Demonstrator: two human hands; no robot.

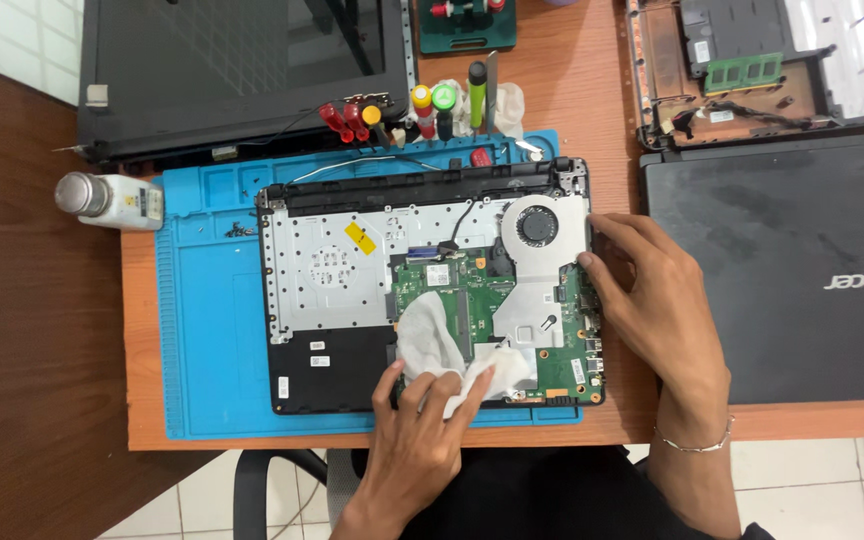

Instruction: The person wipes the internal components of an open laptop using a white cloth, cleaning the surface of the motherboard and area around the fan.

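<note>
While the left hand (422, 425) pinches a crumpled white cloth (442, 345) onto the green motherboard (492, 310) of the opened black laptop base (432, 290) on the blue mat (202, 330), the right hand (642, 290) rests open, bracing its edge by the round fan (537, 222), so it looks mid-wipe, with gentle strokes around the connectors probably needed.

White cloth (452, 345) hides part of the green board (512, 300)

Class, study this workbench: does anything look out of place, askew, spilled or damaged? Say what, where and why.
Nothing looks spilled or broken. The opened laptop lies square on the blue mat, its green circuit board and fan exposed. The left hand presses a white cloth on the board; the right hand rests on the laptop's right edge.
</note>
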